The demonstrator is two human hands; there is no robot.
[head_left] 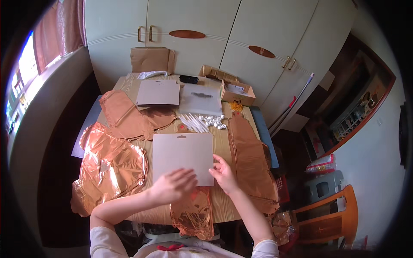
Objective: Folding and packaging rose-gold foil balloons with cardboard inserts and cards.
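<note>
A pale card (184,150) with a hang slot at its top lies in front of me on the wooden table. My left hand (175,185) is over the card's lower edge, fingers stretched out, slightly smeared by motion. At the card's right edge, my right hand (223,174) pinches it between thumb and fingers. A folded copper-coloured foil balloon (192,213) sticks out from under the card and hangs over the table's near edge. Its upper part is hidden by the card.
Flat foil balloons lie left (112,167) and right (251,159). Beyond the card are white sticks (193,123), small white rolls (213,121), stacked cards (158,92), clear plastic bags (200,99) and an open box (237,92). A wooden chair (331,219) stands right.
</note>
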